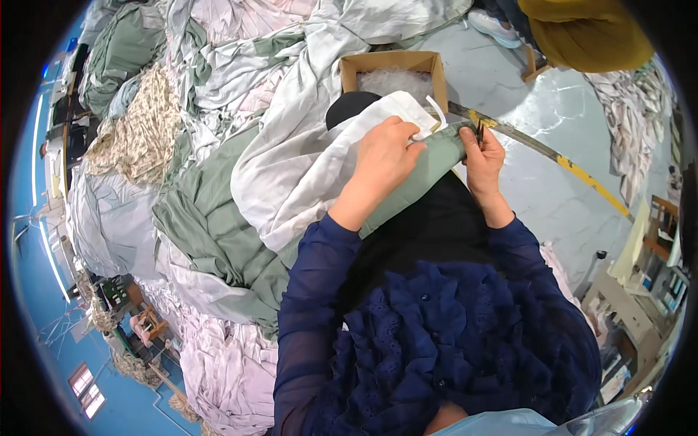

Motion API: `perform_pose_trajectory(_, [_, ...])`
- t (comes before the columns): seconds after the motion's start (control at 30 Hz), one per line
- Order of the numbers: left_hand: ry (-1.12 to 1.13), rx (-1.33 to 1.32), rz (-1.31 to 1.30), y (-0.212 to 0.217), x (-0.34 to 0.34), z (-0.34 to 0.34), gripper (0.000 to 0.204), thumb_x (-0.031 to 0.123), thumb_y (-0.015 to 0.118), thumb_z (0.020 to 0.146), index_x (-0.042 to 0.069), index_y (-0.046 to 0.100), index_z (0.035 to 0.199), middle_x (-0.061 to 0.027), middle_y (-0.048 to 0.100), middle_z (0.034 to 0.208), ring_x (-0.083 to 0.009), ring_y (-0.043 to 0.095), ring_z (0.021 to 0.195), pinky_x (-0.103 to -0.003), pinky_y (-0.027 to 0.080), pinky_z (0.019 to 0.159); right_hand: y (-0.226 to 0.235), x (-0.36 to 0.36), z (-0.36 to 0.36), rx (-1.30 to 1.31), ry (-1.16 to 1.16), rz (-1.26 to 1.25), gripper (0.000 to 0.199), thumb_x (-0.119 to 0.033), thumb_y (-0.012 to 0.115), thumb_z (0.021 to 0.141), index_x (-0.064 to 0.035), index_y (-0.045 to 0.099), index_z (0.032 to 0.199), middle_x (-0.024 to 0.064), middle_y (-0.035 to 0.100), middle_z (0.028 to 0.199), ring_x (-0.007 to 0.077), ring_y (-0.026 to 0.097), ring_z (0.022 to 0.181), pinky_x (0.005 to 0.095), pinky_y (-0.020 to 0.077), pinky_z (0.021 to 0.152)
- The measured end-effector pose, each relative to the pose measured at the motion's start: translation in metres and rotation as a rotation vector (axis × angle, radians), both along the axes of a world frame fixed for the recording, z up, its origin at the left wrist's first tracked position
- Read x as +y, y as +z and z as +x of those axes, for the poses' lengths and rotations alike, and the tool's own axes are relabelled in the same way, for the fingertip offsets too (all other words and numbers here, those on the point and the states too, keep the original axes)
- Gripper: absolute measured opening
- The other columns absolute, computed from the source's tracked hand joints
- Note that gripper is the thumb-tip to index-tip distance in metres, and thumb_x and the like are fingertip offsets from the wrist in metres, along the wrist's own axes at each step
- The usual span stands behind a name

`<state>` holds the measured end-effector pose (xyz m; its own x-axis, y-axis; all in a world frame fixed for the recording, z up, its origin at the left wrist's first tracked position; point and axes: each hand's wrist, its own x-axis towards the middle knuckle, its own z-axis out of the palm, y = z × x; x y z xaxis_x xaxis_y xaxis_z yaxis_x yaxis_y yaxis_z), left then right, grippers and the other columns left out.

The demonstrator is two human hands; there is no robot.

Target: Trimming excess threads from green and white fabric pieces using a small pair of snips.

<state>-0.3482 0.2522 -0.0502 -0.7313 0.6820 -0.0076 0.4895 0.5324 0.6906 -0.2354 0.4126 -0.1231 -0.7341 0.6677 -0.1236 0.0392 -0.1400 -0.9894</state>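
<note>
White-and-sage-green woven cloth (430,161) lies across the black-clad lap (429,229). The right hand (486,158) pinches its green edge beside small dark pointed snips (480,131); whether the left hand's (389,154) grip pinches or presses, I cannot tell. Probably light and limp, it needs holding taut near the edge.

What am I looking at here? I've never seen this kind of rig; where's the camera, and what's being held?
There is no machine: a person in a ruffled navy top works bare-handed, seen in one picture from a fisheye camera on their head, looking down, so edges bend. The right hand pinches the edge of green cloth, with a small dark pointed tool in its grip. The left hand lies over white cloth. Beyond sits a cardboard box of pale fluffy material; heaped fabric spreads leftward.
</note>
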Motion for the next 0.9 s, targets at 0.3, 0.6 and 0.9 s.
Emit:
perform_pose_trajectory(0.3, [0.093,-0.208,0.122,-0.007,0.008,-0.008,0.009,0.009,0.069,0.078,0.001,0.066,0.079,-0.0127,0.064,0.068,-0.0284,0.063,0.064,-0.037,0.049,0.062,-0.007,0.007,0.002,0.001,-0.006,-0.039,0.012,-0.017,0.066,0.095,-0.0056,0.068,0.091,-0.0083,0.054,0.067,0.0,0.042,0.055,0.0183,0.0316,0.048])
perform_pose_trajectory(0.6, [0.213,-0.704,0.35,0.004,0.019,-0.022,0.014,0.008,0.064,0.09,-0.001,0.062,0.079,0.0,0.059,0.068,-0.0055,0.053,0.058,-0.022,0.04,0.052,-0.015,0.01,-0.002,-0.001,0.013,-0.11,0.013,-0.017,0.066,0.095,-0.0044,0.068,0.091,-0.0078,0.055,0.067,-0.0001,0.042,0.054,0.0185,0.0308,0.047])
perform_pose_trajectory(0.9, [-0.013,-0.186,0.105,0.005,0.031,-0.008,0.015,0.013,0.072,0.082,0.003,0.065,0.092,-0.0065,0.06,0.081,-0.0195,0.061,0.063,-0.033,0.05,0.059,-0.013,0.012,0.001,-0.035,0.025,-0.115,0.013,-0.017,0.065,0.096,-0.0047,0.067,0.09,-0.0078,0.054,0.067,-0.0004,0.041,0.055,0.0182,0.0306,0.047])
